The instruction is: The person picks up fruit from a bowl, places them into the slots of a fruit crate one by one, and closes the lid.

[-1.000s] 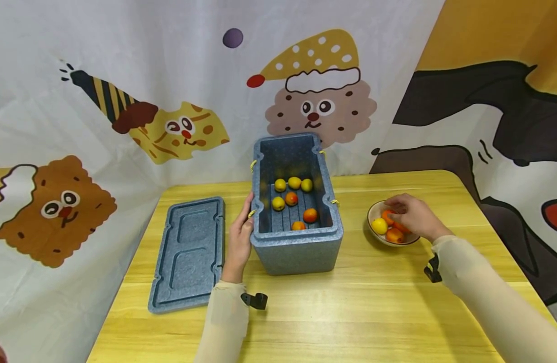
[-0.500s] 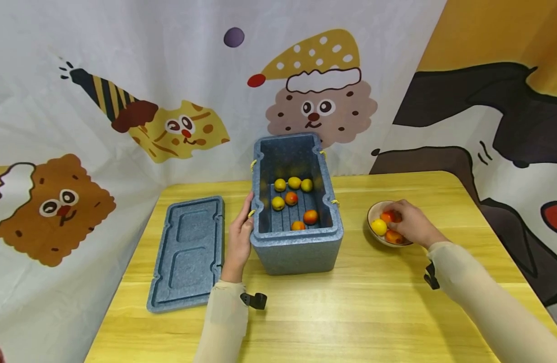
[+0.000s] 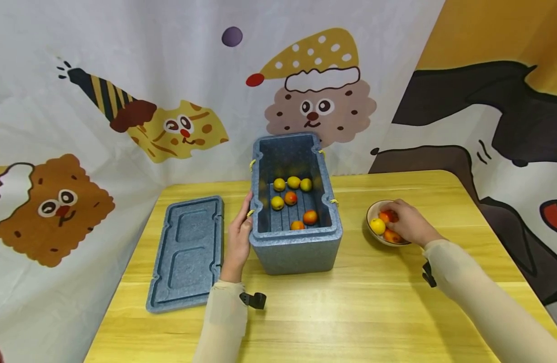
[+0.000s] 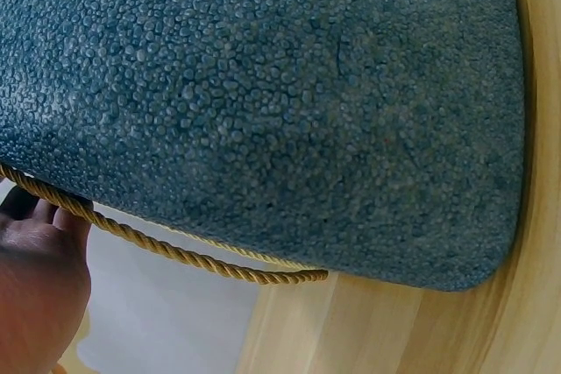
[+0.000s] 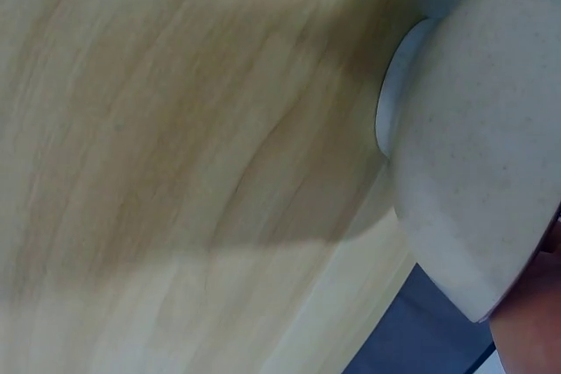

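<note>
A deep grey-blue foam box [image 3: 296, 257] stands uncovered in the middle of the table, holding several small yellow fruits [image 3: 277, 203] and orange-red fruits [image 3: 310, 217]. My left hand [image 3: 237, 239] rests along its left outer wall, fingers fairly straight, beside a twisted yellow rope [image 4: 175, 253]. To the right, my right hand [image 3: 412, 222] reaches into a small pale bowl [image 3: 373, 207] and its fingertips pinch an orange-red fruit [image 3: 387, 217]. A yellow fruit [image 3: 377, 226] and another orange-red fruit [image 3: 391, 236] lie beside it. The right wrist view shows mostly the bowl's outside [image 5: 482, 129], the fingers nearly hidden.
The box's lid [image 3: 187, 252] lies flat on the wooden table [image 3: 342, 312], left of my left hand. A printed cloth [image 3: 178, 60] with cartoon figures hangs behind the table's far edge.
My right hand has shifted slightly left in the bowl, and its fingers have closed on an orange-red fruit. The left hand and the box have stayed in place.
</note>
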### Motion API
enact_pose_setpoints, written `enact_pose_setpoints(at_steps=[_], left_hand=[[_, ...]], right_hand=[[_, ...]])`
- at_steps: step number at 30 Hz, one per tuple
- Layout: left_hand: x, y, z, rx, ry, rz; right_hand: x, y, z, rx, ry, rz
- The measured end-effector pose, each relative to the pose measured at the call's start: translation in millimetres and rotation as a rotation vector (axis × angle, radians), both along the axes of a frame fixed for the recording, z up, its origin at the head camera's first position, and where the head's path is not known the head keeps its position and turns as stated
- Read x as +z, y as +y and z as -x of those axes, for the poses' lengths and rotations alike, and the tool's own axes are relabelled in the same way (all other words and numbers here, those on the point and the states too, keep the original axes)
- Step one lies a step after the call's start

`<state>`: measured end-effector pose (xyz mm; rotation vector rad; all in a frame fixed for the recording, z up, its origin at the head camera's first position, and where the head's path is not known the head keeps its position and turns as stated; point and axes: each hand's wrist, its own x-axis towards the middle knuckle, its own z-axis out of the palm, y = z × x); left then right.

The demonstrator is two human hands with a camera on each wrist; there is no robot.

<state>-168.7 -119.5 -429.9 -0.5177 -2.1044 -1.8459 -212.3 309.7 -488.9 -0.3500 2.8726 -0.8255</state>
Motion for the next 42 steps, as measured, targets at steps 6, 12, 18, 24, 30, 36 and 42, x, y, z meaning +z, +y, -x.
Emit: enact_pose_setpoints(at_steps=[6,12,18,24,30,36,42], left_hand=[[1.4,-1.5,-0.5,0.008,-0.015,0.011],[0.1,-4.4,-3.2,0.017,-0.026,0.014],[0.8,-4.1,-5.2,0.009,-0.048,0.010],[0.9,-2.4,-5.4,0.008,-0.043,0.015],[0.6,-0.7,-5.1,0.014,-0.040,0.024],[2.0,0.3,-2.5,0.016,-0.025,0.023],[2.1,0.6,-2.0,0.014,-0.026,0.016]], right_hand=[[-0.1,-1.4,2.3,0.008,0.007,-0.010],[-4.0,-5.1,1.5,0.014,-0.017,0.005],[-6.5,-5.6,0.3,0.012,-0.009,-0.006],[-7.6,-4.0,-0.3,0.007,-0.005,-0.009],[-7.9,-1.6,-1.5,0.000,-0.006,0.011],[-5.0,-0.3,-1.4,-0.015,0.011,0.023],[-6.8,3.6,-2.2,-0.008,0.046,0.020]])
